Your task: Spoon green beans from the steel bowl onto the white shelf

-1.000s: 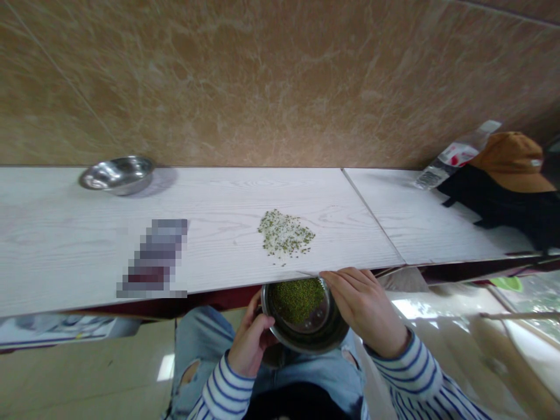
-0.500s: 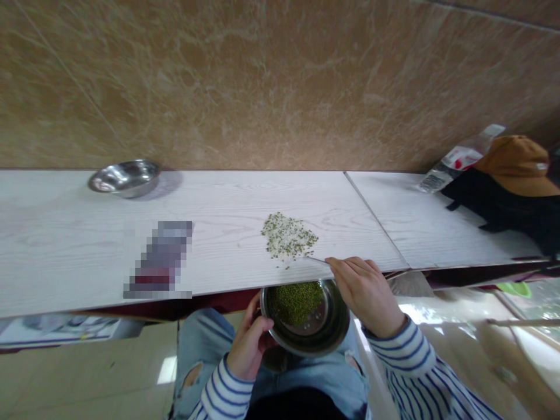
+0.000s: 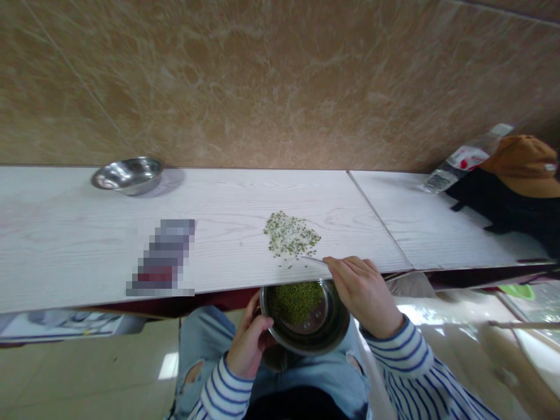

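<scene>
My left hand (image 3: 251, 338) grips the left rim of a metal bowl (image 3: 336, 332), thumb over the edge. The bowl is held over my lap, just below the counter's front edge, with many small green beans (image 3: 300, 300) in it. My right hand (image 3: 365, 291) is closed on a thin metal utensil (image 3: 314, 259); its exact kind is too small to tell. The utensil's tip lies at the near right edge of a pile of white grains mixed with green beans (image 3: 291, 234) on the counter. A few loose beans lie just in front of the pile.
A second metal bowl (image 3: 128, 176) stands at the back left of the white counter (image 3: 227, 221). A blurred-out flat object (image 3: 164, 256) lies nearer. At the right are a plastic bottle (image 3: 459, 166), a brown cap (image 3: 525, 163) and dark cloth (image 3: 511, 204). A wall rises behind.
The utensil's tip has moved slightly left along the near edge of the pile. A few more beans lie loose in front of it. My left hand and the bowl have stayed put.
</scene>
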